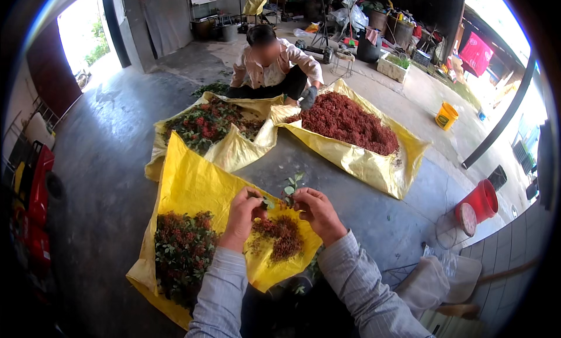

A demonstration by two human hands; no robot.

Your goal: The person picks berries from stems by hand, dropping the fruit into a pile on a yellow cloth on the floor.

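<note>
My left hand (245, 212) is closed on a small green leafy bit (268, 203) above the bright yellow sheet (190, 180). My right hand (313, 212), just to its right, pinches an upright leafy sprig (288, 190). Below both hands lies a loose pile of small red berries (276, 240) on the yellow sheet. At the left part of that sheet, beside my left forearm, is a heap of leafy branches with red clusters (182, 250).
Ahead, a gloved co-worker (269, 69) crouches between a sack of leafy berry branches (207, 127) and a sack of red berries (350, 125). A red bucket (480, 200) and stool stand right, a yellow bucket (446, 115) farther back. Red machinery (38, 203) is far left.
</note>
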